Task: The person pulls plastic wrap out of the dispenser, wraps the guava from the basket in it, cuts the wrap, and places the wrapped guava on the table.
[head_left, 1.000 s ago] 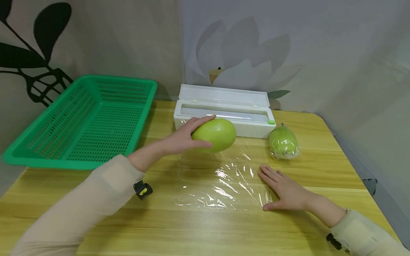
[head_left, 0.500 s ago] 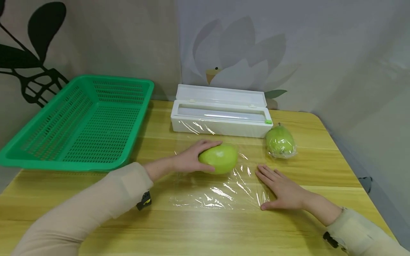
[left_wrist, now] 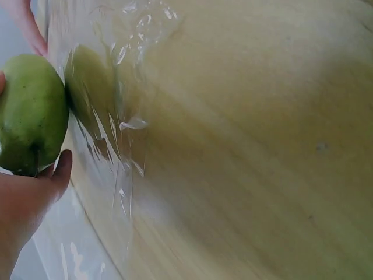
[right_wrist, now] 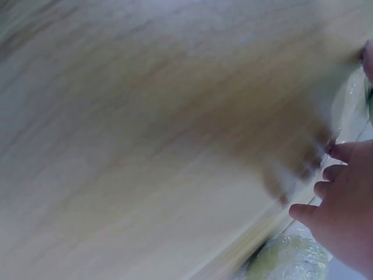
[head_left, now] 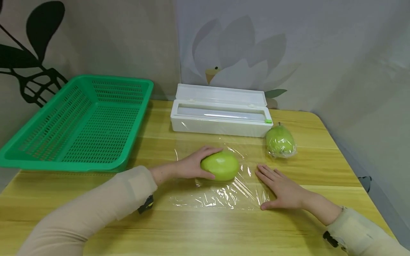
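In the head view my left hand (head_left: 196, 164) grips a smooth green pear (head_left: 224, 165) from its left side, low over a sheet of clear plastic wrap (head_left: 211, 197) spread on the table. The left wrist view shows the pear (left_wrist: 32, 111) with its stem towards my palm and its reflection on the tabletop. I cannot tell whether it touches the wrap. My right hand (head_left: 286, 190) rests on the wrap's right edge, fingers stretched out and thumb apart. Beyond that hand sits another green pear (head_left: 280, 140), wrapped in film.
A white cling film dispenser (head_left: 221, 127) with its lid up stands at the back, a film roll (head_left: 221, 113) inside. The wrap reaches towards its front. On the left is a green slotted plastic basket (head_left: 105, 165). A wall rises behind the table (head_left: 192, 234).
My left hand has lowered the pear towards me and slightly right, from before the dispenser to above the middle of the wrap. My right hand has stayed in place.
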Available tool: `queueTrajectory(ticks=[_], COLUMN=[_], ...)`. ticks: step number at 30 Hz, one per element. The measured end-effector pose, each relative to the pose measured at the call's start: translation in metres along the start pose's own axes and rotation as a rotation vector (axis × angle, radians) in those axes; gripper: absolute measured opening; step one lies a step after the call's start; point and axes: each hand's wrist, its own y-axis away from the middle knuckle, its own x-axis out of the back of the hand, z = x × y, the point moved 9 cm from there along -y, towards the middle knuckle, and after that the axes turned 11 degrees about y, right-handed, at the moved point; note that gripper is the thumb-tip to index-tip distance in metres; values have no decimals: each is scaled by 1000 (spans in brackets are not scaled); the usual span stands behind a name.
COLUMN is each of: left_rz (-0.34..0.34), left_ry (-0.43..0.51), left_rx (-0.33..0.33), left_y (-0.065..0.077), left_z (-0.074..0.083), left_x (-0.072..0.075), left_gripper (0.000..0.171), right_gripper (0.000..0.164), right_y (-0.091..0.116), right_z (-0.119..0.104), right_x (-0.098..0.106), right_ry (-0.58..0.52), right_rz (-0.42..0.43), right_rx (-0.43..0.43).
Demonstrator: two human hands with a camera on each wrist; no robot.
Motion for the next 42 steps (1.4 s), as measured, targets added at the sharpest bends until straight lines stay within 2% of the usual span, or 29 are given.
queueTrajectory(ticks=[7,11,15,18,23,26,29,33,36,39,42], left_rz=[-7,-10,-8,-5,15,48,89,103,73,9,-82], left_ry=[-17,-23,-20,-24,-18,31,60,60,-8,-167,-339], left_rx=[-9,-17,-7,3,37,66,61,43,37,10,-38], left_y=[-2,0,2,4,8,15,28,51,69,82,91], left_z=[0,0,-2,-4,-9,-14,-19,-29,-34,-33,-27], left_x=[1,1,3,4,8,16,25,33,33,28,18], left_gripper=[89,89,89,90,92,92,88,74,56,40,33], right_gripper=[107,108,97,88,73,68,65,53,41,38,37], right_y=[4,7,10,12,13,13,14,17,18,19,19], right_z=[0,4,11,14,12,6,1,-2,-6,-11,-15], right_x=[8,14,26,37,51,49,43,39,36,29,21], right_ry=[-23,-82,-213,-267,-202,-162,-143,-147,-155,-148,-121], right_rz=[36,75,135,200,318,322,305,314,299,239,185], right_rx=[19,5,-26,-48,-36,-8,11,39,92,140,171])
